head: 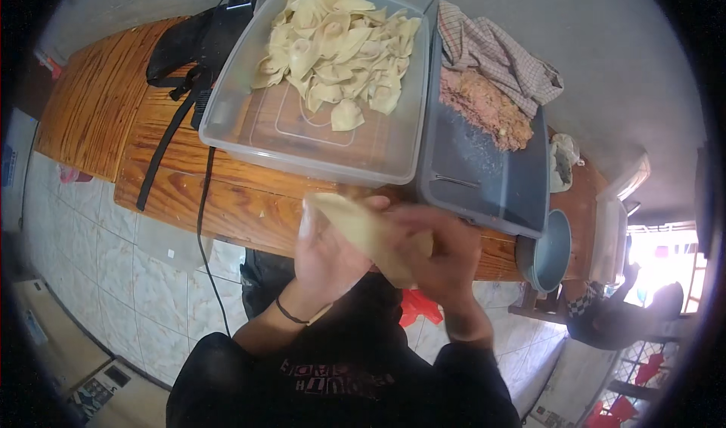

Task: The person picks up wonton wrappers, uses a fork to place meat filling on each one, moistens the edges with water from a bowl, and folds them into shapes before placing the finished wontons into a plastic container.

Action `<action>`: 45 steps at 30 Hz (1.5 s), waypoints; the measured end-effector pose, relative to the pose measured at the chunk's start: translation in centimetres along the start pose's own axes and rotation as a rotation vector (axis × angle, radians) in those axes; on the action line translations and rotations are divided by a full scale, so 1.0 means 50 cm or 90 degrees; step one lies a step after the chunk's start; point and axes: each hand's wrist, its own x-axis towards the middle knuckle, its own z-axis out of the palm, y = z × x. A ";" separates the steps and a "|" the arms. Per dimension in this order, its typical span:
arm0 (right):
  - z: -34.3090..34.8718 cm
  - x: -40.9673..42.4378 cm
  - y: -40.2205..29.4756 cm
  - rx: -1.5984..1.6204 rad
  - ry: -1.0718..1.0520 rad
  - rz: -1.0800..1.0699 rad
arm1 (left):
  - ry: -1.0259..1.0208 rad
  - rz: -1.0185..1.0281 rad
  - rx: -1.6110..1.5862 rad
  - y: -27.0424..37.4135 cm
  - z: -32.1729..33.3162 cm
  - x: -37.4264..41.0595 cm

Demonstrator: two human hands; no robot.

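In front of my body, my left hand (pixel 333 255) supports a pale yellow dough wrapper (pixel 360 224), thumb raised along its edge. Motion blurs my right hand (pixel 445 252), whose fingers are on the wrapper's right side; whether there is more than one sheet, I cannot tell. Beyond my hands stands a translucent plastic box (pixel 317 170) with many folded wontons (pixel 334 48) piled toward its far side. To its right, a grey plastic tray (pixel 471 204) holds pink minced filling (pixel 488 107). A thin metal utensil (pixel 456 181) lies near the tray's front edge.
A checked cloth (pixel 499 59) partly covers the filling. Right of the tray are a blue-grey bowl (pixel 553 252) and a plastic bag (pixel 561 161). A black bag with straps (pixel 187 48) lies on the wooden table (pixel 238 201); a cable (pixel 205 246) hangs down. Another person (pixel 618 314) sits at far right.
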 end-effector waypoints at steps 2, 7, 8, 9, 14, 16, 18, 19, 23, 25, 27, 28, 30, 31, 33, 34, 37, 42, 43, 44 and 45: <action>0.001 -0.002 -0.001 0.033 0.104 0.053 | 0.025 0.136 0.262 -0.018 -0.032 -0.013; -0.038 -0.004 -0.001 0.195 0.151 -0.034 | 0.155 0.248 0.622 0.002 -0.024 -0.021; -0.046 0.001 -0.005 0.209 0.160 -0.039 | 0.142 0.206 0.678 0.013 -0.009 -0.030; -0.061 0.018 -0.020 0.105 0.131 -0.061 | 0.127 0.236 0.687 0.004 0.008 -0.022; -0.044 0.018 -0.022 -0.079 -0.080 -0.107 | 0.014 0.289 1.245 0.033 -0.001 -0.025; -0.075 -0.007 -0.023 0.075 0.007 -0.094 | -0.159 0.379 1.187 0.076 0.018 -0.027; -0.058 -0.030 -0.028 0.167 0.050 0.024 | -0.227 0.494 0.997 0.069 0.022 -0.025; -0.046 -0.031 -0.026 0.214 0.069 0.076 | -0.066 0.459 0.831 0.046 0.035 -0.021; -0.006 -0.003 0.013 0.038 -0.082 -0.011 | 0.237 0.329 0.587 0.012 0.033 -0.001; 0.004 -0.014 0.031 -0.028 -0.071 -0.096 | 0.223 0.297 0.804 0.026 0.020 -0.016; -0.026 -0.009 0.036 -0.062 -0.163 -0.052 | 0.153 0.148 0.986 0.048 0.041 -0.035; -0.039 -0.008 0.032 -0.080 -0.209 -0.029 | 0.096 0.098 1.040 0.053 0.051 -0.031; -0.029 0.000 -0.008 -0.170 -0.178 -0.073 | -0.043 0.029 0.997 0.068 0.027 -0.028; -0.029 0.006 -0.019 -0.217 -0.161 -0.096 | -0.014 0.025 0.908 0.065 0.013 -0.022; -0.048 0.002 0.009 -0.262 -0.058 -0.167 | 0.041 0.019 0.731 0.057 0.002 -0.011; -0.056 0.002 0.021 -0.284 -0.008 -0.204 | 0.100 0.047 0.705 0.053 0.004 -0.010; -0.092 -0.006 -0.018 -0.344 0.226 -0.087 | 0.232 0.114 0.640 0.033 0.028 -0.011; -0.041 -0.011 0.002 -0.554 0.046 -0.174 | 0.287 0.173 0.673 0.005 0.052 -0.014; -0.042 -0.001 0.009 -0.604 0.039 -0.101 | 0.285 0.187 0.678 0.004 0.055 -0.020; -0.038 -0.011 0.006 -0.566 0.070 -0.136 | 0.282 0.201 0.683 0.003 0.057 -0.027; -0.042 -0.024 -0.002 -0.536 0.103 -0.170 | 0.272 0.211 0.684 -0.001 0.059 -0.026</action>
